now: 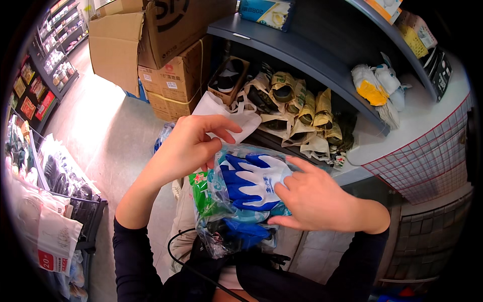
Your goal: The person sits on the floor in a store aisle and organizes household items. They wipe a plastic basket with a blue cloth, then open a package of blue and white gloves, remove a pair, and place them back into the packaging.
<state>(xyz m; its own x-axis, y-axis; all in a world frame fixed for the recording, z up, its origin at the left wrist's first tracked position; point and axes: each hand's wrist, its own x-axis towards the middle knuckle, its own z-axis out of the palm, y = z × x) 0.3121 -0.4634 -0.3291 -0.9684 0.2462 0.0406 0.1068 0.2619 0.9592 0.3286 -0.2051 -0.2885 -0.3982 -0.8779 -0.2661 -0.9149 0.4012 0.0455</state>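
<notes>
Blue and white coated work gloves (pixel 260 181) lie flat in a clear plastic bag (pixel 230 215) on my lap. My left hand (pixel 200 141) is over the bag's upper left edge, fingers bent and apart; whether its lower fingers touch the plastic is hard to see. My right hand (pixel 317 196) lies across the right side of the gloves, fingers spread, its palm side hidden. A green printed packet (pixel 203 194) shows at the bag's left side. Something blue and black (pixel 245 232) is bundled in the plastic nearer my body.
Cardboard boxes (pixel 169 85) are stacked ahead to the left. A low grey shelf (pixel 302 56) curves above shoes (pixel 283 92) stuffed in bags. Beside it stands a red wire grid (pixel 426 154). Display racks (pixel 71 188) line the left, and a black cable (pixel 177 260) crosses my lap.
</notes>
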